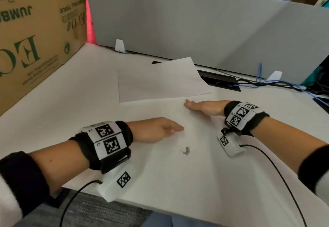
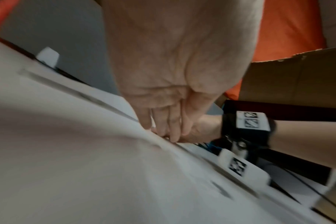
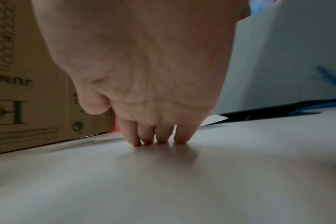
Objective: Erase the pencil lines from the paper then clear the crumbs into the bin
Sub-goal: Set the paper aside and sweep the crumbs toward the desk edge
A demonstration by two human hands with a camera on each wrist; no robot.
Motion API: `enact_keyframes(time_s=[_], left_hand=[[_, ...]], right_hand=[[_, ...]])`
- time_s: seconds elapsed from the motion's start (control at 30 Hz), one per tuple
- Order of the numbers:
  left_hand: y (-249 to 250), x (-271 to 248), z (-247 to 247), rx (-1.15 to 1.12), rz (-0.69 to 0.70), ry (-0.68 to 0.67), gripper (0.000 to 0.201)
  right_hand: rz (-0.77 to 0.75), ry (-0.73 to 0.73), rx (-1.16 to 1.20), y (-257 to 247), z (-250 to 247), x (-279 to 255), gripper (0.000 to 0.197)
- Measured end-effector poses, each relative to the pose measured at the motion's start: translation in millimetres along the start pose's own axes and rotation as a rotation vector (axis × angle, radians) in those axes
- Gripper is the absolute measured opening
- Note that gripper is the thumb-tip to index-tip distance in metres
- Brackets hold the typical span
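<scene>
A small grey heap of eraser crumbs (image 1: 186,151) lies on the white surface between my wrists. My left hand (image 1: 167,128) rests edge-down just up and left of the heap, fingers straight and pointing right. In the left wrist view its fingertips (image 2: 167,134) touch the white surface. My right hand (image 1: 195,106) lies flat farther back, fingers pointing left, and its fingertips (image 3: 159,140) press down on the surface. Neither hand holds anything. A blank white sheet of paper (image 1: 160,80) lies behind both hands. No pencil lines show on it.
A large cardboard box (image 1: 35,31) stands along the left side. A grey divider panel (image 1: 195,22) closes the back. A black cable slot (image 1: 220,80) with blue and black cables (image 1: 284,85) lies at the back right. The table's near edge (image 1: 142,207) runs below my wrists.
</scene>
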State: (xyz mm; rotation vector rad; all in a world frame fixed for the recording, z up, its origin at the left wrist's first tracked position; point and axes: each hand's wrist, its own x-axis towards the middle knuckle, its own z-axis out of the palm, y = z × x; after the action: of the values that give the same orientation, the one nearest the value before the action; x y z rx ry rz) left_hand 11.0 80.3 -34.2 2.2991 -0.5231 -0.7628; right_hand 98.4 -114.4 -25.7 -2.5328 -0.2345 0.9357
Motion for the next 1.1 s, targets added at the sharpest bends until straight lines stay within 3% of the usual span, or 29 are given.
enact_keyframes(time_s=[0.07, 0.13, 0.2, 0.27, 0.37, 0.43, 0.5, 0.6, 0.67, 0.73, 0.8, 0.83, 0.97, 1.03, 1.1], left_hand=[[-9, -4, -19, -0.021, -0.071, 0.204, 0.040], [-20, -8, -35, 0.034, -0.198, 0.294, 0.042], [-28, -9, -43, 0.191, -0.384, 0.247, 0.049], [-32, -7, -37, 0.353, -0.486, 0.114, 0.056], [-31, -3, -21, 0.449, -0.472, -0.014, 0.066], [-22, -4, -10, 0.418, -0.379, -0.074, 0.066], [-6, -8, 5, 0.365, -0.273, -0.139, 0.063], [18, -15, 23, 0.275, -0.133, -0.239, 0.057], [28, -20, 28, 0.137, -0.111, -0.248, 0.050], [28, -22, 25, 0.060, -0.092, -0.081, 0.047], [17, -24, 18, 0.097, -0.136, 0.093, 0.050], [11, -25, 15, 0.139, -0.185, 0.116, 0.052], [3, -29, 10, 0.327, -0.332, 0.028, 0.057], [4, -29, 18, 0.412, -0.334, -0.025, 0.062], [9, -29, 32, 0.452, -0.296, -0.083, 0.064]], right_hand=[[-0.087, -0.059, -0.081, -14, 10, 8, 0.062], [-0.177, -0.165, -0.121, -21, 21, 13, 0.058], [-0.250, -0.278, -0.165, -23, 33, 11, 0.058], [-0.308, -0.381, -0.188, -17, 45, 2, 0.062], [-0.304, -0.460, -0.011, -2, 46, -29, 0.058], [-0.282, -0.378, 0.220, 11, 37, -47, 0.050], [-0.229, -0.199, 0.335, 20, 24, -56, 0.047], [-0.039, 0.034, 0.177, 30, 10, -55, 0.053], [0.070, 0.044, 0.107, 33, 11, -53, 0.066], [0.088, 0.028, 0.065, 30, 22, -54, 0.074], [0.014, -0.023, 0.052, 24, 40, -61, 0.061], [-0.022, -0.068, 0.066, 20, 50, -67, 0.056], [-0.138, -0.190, 0.145, 26, 80, -92, 0.059], [-0.124, -0.097, 0.229, 32, 78, -103, 0.070], [-0.063, 0.062, 0.277, 38, 71, -113, 0.068]])
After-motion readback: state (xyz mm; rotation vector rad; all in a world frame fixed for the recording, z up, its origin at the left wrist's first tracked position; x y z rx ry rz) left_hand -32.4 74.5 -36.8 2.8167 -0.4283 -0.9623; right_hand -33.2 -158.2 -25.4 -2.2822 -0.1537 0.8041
